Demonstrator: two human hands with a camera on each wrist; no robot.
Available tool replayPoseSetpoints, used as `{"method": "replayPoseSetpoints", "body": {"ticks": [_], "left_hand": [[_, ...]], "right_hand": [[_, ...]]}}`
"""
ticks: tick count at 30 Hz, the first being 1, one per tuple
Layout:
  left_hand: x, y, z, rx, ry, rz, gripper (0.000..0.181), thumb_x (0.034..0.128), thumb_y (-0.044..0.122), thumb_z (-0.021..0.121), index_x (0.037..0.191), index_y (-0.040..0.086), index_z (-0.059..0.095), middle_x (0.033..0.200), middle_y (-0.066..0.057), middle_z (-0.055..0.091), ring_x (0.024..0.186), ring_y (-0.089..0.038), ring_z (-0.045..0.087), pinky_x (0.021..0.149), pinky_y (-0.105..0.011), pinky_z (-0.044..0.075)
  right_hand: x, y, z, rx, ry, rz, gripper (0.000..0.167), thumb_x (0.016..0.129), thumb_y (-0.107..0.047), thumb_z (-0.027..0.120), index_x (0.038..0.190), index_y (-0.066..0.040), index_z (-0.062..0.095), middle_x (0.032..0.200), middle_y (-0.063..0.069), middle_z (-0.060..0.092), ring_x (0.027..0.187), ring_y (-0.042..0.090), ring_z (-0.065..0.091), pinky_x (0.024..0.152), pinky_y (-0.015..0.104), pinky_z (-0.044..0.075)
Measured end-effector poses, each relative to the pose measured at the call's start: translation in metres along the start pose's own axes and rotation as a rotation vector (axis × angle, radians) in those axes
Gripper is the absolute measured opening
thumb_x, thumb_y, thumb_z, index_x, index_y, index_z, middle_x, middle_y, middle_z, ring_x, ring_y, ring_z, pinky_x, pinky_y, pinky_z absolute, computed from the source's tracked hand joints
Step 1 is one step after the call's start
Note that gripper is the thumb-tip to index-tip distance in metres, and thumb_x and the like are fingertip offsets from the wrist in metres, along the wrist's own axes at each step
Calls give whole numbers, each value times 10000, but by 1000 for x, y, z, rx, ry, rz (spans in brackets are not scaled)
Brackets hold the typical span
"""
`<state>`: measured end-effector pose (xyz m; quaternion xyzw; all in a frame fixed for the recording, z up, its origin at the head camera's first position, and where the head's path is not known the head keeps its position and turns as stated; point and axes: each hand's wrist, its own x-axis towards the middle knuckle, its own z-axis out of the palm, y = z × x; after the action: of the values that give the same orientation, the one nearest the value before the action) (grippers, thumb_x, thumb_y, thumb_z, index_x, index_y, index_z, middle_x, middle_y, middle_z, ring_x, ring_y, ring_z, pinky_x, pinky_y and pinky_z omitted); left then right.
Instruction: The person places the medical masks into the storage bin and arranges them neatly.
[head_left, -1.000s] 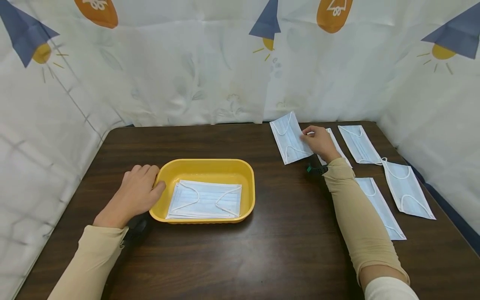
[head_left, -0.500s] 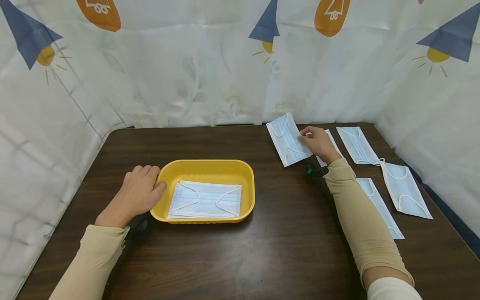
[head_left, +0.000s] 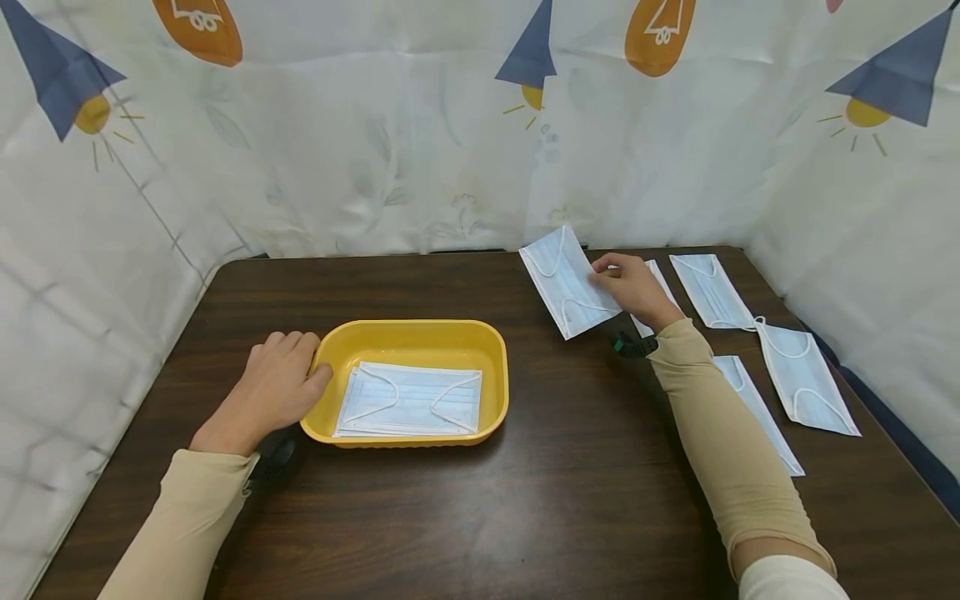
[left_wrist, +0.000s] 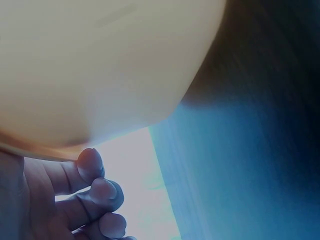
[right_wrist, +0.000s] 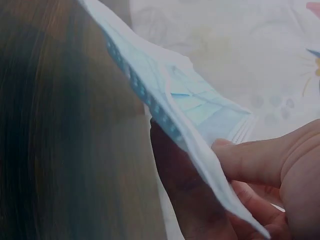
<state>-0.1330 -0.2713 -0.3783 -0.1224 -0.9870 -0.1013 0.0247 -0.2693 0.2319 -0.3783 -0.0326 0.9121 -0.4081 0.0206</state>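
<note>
The pleated face mask (head_left: pixel 564 279) is held tilted above the far side of the bench (head_left: pixel 570 500), the right hand (head_left: pixel 633 292) pinching one long edge, likely to avoid creasing its middle. The left hand (head_left: pixel 276 379) grips the left end of the yellow tray (head_left: pixel 420 340), probably steadying it around the stacked masks (head_left: pixel 411 400).

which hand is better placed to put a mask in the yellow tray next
Probably the right hand: it pinches a face mask between thumb and fingers, while the left hand grips the yellow tray at its side.
</note>
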Motion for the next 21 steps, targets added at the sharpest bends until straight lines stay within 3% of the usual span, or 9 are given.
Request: {"method": "replayPoseSetpoints", "body": {"ticks": [10, 21], "left_hand": [[-1, 0, 2, -3, -15, -13, 323, 993, 247, 480, 1101, -44, 571, 897, -132, 570, 920, -344, 459, 772, -431, 331], [0, 0, 1, 18, 5, -7, 299, 984, 241, 476, 1053, -34, 571, 863, -121, 555, 907, -345, 465, 755, -422, 334]], "right_hand": [[-6, -8, 3, 26, -25, -39, 258, 1008, -201, 640, 1184, -13, 653, 1162, 227, 709, 901, 188, 635, 722, 244, 502], [-13, -16, 4, 34, -64, -60, 276, 1013, -230, 642, 1202, -30, 659, 1136, 215, 720, 862, 183, 631, 729, 245, 517]]}}
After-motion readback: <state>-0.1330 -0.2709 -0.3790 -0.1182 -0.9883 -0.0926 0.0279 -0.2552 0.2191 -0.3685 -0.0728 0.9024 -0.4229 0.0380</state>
